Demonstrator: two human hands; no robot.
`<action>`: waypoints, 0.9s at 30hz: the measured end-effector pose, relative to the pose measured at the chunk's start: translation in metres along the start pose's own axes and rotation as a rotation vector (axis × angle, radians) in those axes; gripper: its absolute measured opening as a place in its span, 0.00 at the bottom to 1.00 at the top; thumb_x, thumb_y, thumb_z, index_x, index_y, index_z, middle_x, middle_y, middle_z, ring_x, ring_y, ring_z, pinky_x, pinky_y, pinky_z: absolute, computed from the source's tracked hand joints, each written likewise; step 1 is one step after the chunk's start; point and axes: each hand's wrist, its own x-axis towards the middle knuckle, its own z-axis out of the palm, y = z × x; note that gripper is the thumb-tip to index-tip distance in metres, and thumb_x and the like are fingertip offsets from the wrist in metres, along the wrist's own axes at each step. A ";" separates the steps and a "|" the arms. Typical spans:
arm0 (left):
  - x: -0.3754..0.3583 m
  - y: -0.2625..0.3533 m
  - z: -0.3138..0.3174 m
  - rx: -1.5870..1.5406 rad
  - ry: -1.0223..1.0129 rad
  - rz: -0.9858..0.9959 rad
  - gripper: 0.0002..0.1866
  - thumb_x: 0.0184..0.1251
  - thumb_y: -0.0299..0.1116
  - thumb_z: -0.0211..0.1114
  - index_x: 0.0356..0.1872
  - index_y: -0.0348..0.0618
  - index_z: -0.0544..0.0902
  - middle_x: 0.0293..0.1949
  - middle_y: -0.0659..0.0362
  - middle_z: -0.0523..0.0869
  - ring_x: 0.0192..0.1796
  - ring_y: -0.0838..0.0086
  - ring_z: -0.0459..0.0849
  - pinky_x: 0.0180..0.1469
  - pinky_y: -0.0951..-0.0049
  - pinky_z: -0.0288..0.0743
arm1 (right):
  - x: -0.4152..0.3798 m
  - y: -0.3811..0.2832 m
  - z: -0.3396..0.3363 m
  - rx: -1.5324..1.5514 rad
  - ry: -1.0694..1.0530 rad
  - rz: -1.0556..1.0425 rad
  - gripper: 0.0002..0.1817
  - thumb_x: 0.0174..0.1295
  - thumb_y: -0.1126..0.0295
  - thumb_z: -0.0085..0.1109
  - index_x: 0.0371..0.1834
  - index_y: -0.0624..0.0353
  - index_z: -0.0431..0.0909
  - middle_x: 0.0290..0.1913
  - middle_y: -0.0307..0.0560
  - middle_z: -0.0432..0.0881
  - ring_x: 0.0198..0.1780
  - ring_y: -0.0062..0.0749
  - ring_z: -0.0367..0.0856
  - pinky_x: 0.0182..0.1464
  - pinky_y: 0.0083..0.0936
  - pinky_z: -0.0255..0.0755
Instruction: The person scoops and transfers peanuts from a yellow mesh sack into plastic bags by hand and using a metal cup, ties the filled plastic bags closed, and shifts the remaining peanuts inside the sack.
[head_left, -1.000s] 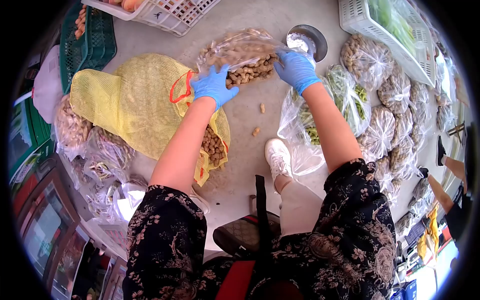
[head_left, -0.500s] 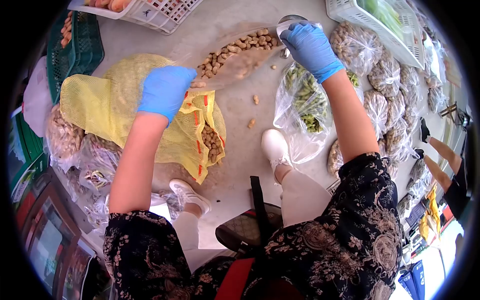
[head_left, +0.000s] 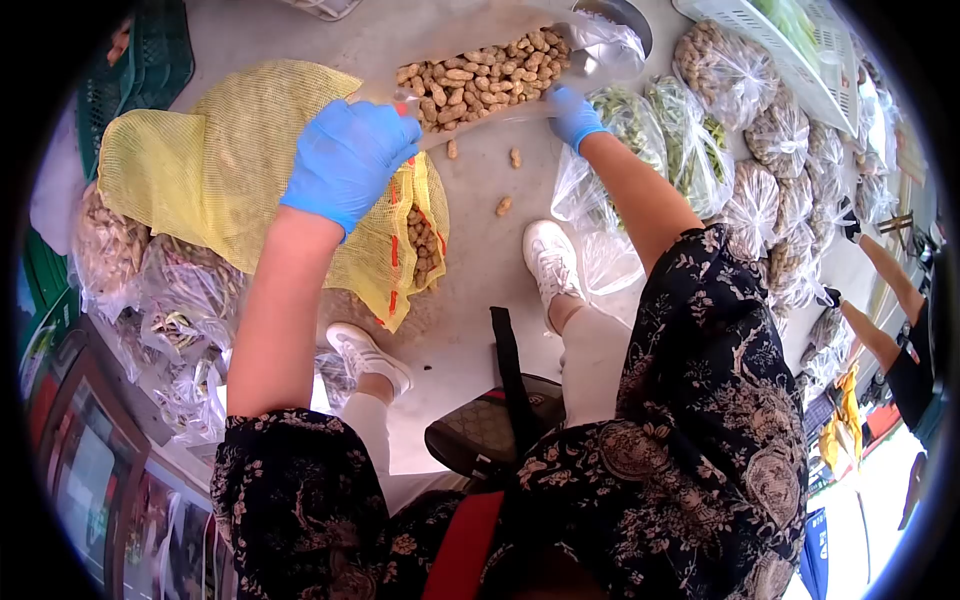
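Unshelled peanuts (head_left: 490, 82) lie spread inside a clear plastic bag (head_left: 463, 40) in front of me. My left hand (head_left: 352, 162), in a blue glove, is closed on the bag's left side. My right hand (head_left: 577, 117), gloved too, pinches the bag's near right edge. A yellow mesh sack (head_left: 255, 135) lies beside and beneath my left hand, and more peanuts (head_left: 424, 240) show in its opening. Just beyond my right hand is a metal bowl (head_left: 640, 22), partly covered by clear plastic.
Bags of green pods (head_left: 625, 120) lie right of my right hand. Several tied bags of peanuts (head_left: 725, 75) stand farther right, near a white crate (head_left: 800, 70). A green crate (head_left: 150, 60) is at the left. Loose peanuts (head_left: 503, 206) and my shoes (head_left: 550, 258) are on the floor.
My right hand has come down towards me with the bag's edge, from beside the bowl. The peanuts now lie more spread out and visible. My left hand has shifted slightly right.
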 end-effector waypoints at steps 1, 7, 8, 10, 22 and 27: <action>-0.002 0.001 0.000 0.008 -0.013 -0.007 0.06 0.53 0.37 0.65 0.30 0.51 0.80 0.25 0.61 0.79 0.30 0.65 0.78 0.34 0.66 0.71 | 0.001 -0.003 0.010 0.056 -0.045 -0.019 0.10 0.51 0.73 0.50 0.36 0.63 0.75 0.38 0.60 0.77 0.41 0.54 0.76 0.41 0.39 0.72; -0.013 0.001 0.006 -0.045 -0.011 -0.049 0.06 0.53 0.36 0.65 0.30 0.50 0.81 0.26 0.60 0.81 0.31 0.65 0.79 0.35 0.66 0.71 | -0.069 -0.105 -0.002 0.028 -0.323 -0.394 0.24 0.42 0.56 0.68 0.43 0.51 0.75 0.51 0.47 0.68 0.53 0.47 0.71 0.47 0.39 0.73; -0.013 0.001 0.006 -0.063 -0.016 -0.065 0.06 0.53 0.36 0.65 0.30 0.50 0.81 0.26 0.60 0.81 0.31 0.65 0.80 0.35 0.66 0.71 | -0.079 -0.111 0.008 -0.045 -0.419 -0.518 0.24 0.41 0.57 0.69 0.41 0.51 0.75 0.50 0.47 0.68 0.52 0.46 0.71 0.46 0.39 0.74; -0.012 0.001 0.003 -0.073 -0.024 -0.081 0.06 0.53 0.36 0.65 0.30 0.50 0.81 0.26 0.60 0.81 0.30 0.65 0.80 0.34 0.66 0.71 | -0.100 -0.110 0.051 -0.069 -0.413 -0.730 0.17 0.47 0.66 0.61 0.42 0.52 0.73 0.47 0.48 0.69 0.46 0.43 0.74 0.39 0.35 0.76; -0.011 -0.004 -0.012 -0.064 -0.082 -0.092 0.06 0.54 0.38 0.64 0.30 0.50 0.81 0.24 0.60 0.79 0.31 0.65 0.79 0.36 0.65 0.71 | 0.011 -0.178 0.027 -0.037 -0.135 -0.370 0.09 0.54 0.74 0.49 0.38 0.60 0.72 0.32 0.52 0.80 0.32 0.45 0.81 0.35 0.35 0.76; -0.020 -0.013 -0.013 -0.073 -0.016 -0.104 0.06 0.52 0.37 0.65 0.30 0.50 0.81 0.25 0.59 0.79 0.31 0.66 0.78 0.37 0.65 0.70 | 0.002 -0.179 0.033 -0.024 0.058 -0.368 0.08 0.56 0.75 0.46 0.39 0.61 0.72 0.27 0.52 0.80 0.26 0.44 0.81 0.30 0.35 0.75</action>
